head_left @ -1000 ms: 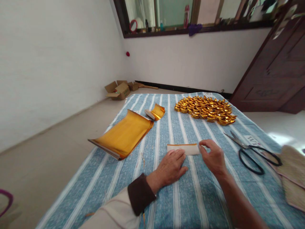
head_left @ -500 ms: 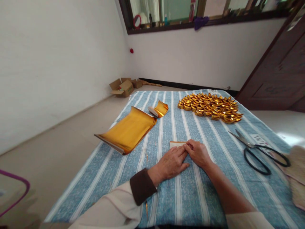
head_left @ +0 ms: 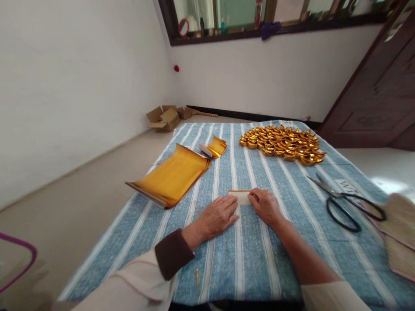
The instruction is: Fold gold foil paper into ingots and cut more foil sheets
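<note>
A small folded paper [head_left: 242, 197], white side up with a thin gold edge along its far side, lay flat on the striped blue cloth [head_left: 253, 259] near the middle of the table, directly between the person's two hands and partly under both. The left hand [head_left: 216, 216] rested palm down with its fingers [head_left: 231, 203] stretched out flat, the tips pressing the near left part of the paper; it gripped nothing. The right hand [head_left: 266, 206] lay on the paper's right end with its fingers curled in, covering that end, the fingertips meeting the white face beside the left hand's tips; whether it pinched the paper or only pressed on it I could not tell. Only the strip between the hands and the far edge of the paper showed. To the left and farther off lay a stack of gold sheets [head_left: 173, 176], its corners curling up, and beyond it a smaller curled gold piece [head_left: 214, 148]. At the far side of the cloth sat a heap of folded gold ingots [head_left: 282, 144], well apart from the hands. Black-handled scissors [head_left: 343, 202] lay open to the right, near a woven mat [head_left: 400, 229] at the table's right edge.
</note>
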{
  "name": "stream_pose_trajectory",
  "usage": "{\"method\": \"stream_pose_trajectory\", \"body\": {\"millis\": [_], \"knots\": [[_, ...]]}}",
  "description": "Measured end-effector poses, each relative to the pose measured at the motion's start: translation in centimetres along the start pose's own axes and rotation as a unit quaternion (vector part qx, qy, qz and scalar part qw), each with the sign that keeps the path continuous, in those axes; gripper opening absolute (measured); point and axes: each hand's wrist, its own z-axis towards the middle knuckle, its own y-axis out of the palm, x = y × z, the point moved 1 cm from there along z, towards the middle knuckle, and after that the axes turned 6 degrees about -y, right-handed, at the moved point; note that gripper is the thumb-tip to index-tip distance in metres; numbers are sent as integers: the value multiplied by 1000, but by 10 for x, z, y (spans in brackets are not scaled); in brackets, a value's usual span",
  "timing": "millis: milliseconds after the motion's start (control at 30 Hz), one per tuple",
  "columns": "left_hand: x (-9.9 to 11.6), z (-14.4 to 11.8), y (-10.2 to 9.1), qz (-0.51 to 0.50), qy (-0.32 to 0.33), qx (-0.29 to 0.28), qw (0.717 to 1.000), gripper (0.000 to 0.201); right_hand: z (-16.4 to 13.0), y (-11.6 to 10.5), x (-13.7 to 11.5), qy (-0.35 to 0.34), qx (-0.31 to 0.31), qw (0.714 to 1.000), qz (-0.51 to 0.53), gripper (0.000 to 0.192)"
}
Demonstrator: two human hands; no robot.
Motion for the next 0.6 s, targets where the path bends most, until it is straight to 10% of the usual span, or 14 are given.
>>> {"method": "stream_pose_trajectory", "body": {"millis": [600], "knots": [[-12, -14, -2, 62, 1, 11, 998, 29, -1, -1, -4, 4, -12, 999, -35, 23]]}}
